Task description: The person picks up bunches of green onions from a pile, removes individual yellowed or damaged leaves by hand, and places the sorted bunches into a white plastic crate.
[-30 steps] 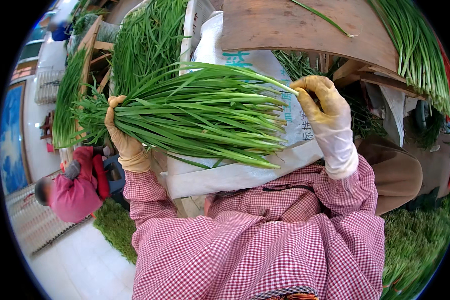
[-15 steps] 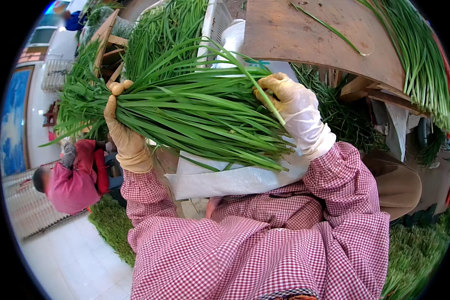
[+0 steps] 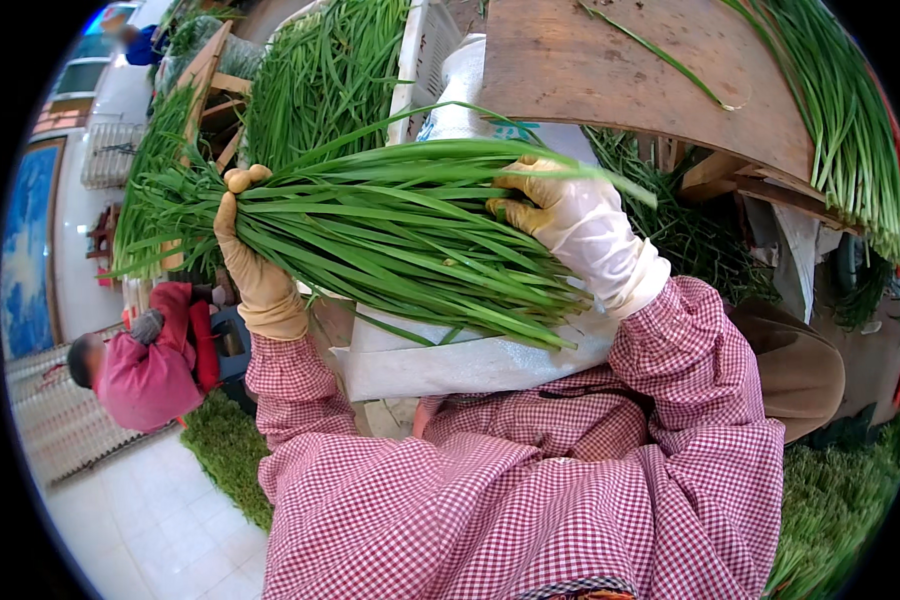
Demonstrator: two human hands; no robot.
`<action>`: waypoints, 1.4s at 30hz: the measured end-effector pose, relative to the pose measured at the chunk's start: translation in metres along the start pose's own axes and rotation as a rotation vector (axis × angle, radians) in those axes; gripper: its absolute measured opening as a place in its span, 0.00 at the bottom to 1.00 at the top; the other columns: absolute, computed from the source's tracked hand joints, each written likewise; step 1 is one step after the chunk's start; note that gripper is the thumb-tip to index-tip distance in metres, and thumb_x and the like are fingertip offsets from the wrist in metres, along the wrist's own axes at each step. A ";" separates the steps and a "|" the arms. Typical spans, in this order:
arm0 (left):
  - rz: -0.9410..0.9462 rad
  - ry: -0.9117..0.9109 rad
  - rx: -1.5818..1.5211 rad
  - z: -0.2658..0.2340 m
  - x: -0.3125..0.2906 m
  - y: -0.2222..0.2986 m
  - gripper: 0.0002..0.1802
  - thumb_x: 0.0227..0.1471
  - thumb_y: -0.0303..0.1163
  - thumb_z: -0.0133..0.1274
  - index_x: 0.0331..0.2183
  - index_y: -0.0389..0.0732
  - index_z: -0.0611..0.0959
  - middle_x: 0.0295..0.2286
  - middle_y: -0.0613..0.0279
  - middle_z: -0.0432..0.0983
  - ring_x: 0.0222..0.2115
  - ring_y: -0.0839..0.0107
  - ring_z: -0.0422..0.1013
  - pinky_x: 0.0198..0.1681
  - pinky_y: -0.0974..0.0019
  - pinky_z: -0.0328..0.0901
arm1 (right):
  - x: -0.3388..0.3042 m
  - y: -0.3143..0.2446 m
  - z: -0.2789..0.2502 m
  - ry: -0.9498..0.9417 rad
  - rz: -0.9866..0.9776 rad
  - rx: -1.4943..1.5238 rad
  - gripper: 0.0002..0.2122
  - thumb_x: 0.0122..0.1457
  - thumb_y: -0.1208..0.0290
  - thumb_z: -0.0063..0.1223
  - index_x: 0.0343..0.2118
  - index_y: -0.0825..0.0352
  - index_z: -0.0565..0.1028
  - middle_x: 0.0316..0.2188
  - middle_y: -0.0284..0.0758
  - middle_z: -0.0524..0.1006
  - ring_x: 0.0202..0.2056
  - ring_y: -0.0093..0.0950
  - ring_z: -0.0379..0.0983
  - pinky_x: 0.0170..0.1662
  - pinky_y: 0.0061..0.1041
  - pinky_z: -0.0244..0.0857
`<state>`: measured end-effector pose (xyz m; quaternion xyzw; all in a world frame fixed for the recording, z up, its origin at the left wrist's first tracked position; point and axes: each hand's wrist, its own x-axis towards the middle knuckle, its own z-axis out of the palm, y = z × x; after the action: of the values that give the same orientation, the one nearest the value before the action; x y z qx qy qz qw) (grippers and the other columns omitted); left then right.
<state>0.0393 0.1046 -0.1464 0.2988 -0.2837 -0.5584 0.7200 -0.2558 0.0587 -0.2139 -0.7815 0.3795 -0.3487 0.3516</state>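
A big bunch of long green garlic chives (image 3: 410, 225) stretches between my hands, above a white woven sheet (image 3: 450, 365) over my lap. My left hand (image 3: 255, 245), in a tan glove, is wrapped round the bunch near its left end, thumb and fingertips showing. At the right end my right hand (image 3: 565, 210), in a pale glove with yellowed fingers, has its fingers curled in among the leaves. A few blurred blades pass over its knuckles and stick out to the right. What exactly lies between those fingertips is partly hidden.
A wooden board (image 3: 630, 70) with one loose stalk stands ahead; more chives (image 3: 830, 130) hang over its right side. A white crate (image 3: 410, 60) of chives is at far left. Cut greens (image 3: 215, 450) lie on the floor. Another person (image 3: 145, 360) in pink sits at left.
The single stalk that slanted up from my right fingers no longer stands there. Blades now sweep rightward over that hand, which has shifted slightly left and down. My left hand keeps its grip.
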 end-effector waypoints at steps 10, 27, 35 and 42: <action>-0.039 -0.078 -0.038 -0.022 -0.002 -0.006 0.10 0.52 0.34 0.43 0.36 0.41 0.72 0.38 0.64 0.68 0.41 0.71 0.64 0.48 0.65 0.59 | -0.017 0.038 -0.026 0.038 0.442 1.170 0.13 0.59 0.63 0.42 0.33 0.70 0.71 0.19 0.30 0.71 0.18 0.16 0.63 0.24 0.13 0.59; 0.343 -0.080 0.663 -0.045 -0.008 -0.010 0.11 0.55 0.27 0.34 0.37 0.36 0.71 0.38 0.62 0.61 0.40 0.74 0.60 0.50 0.70 0.55 | -0.035 -0.007 -0.024 -0.170 0.419 0.272 0.11 0.50 0.65 0.53 0.34 0.64 0.75 0.26 0.34 0.73 0.30 0.26 0.70 0.34 0.22 0.64; 0.322 -0.044 0.527 -0.050 -0.011 -0.010 0.12 0.56 0.29 0.34 0.37 0.36 0.71 0.36 0.64 0.62 0.40 0.75 0.60 0.51 0.71 0.53 | -0.039 0.006 0.001 -0.019 0.403 0.825 0.08 0.51 0.71 0.53 0.32 0.68 0.74 0.31 0.32 0.73 0.32 0.23 0.68 0.38 0.19 0.61; 0.319 -0.008 0.656 -0.057 -0.012 -0.009 0.11 0.55 0.28 0.34 0.35 0.37 0.71 0.35 0.65 0.61 0.38 0.75 0.60 0.49 0.71 0.54 | -0.051 0.027 -0.012 0.092 0.466 1.420 0.09 0.54 0.70 0.49 0.36 0.68 0.71 0.32 0.32 0.74 0.22 0.16 0.62 0.29 0.14 0.61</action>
<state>0.0734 0.1214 -0.1920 0.4636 -0.4934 -0.3193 0.6631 -0.2983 0.0853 -0.2440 -0.2502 0.2333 -0.4588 0.8200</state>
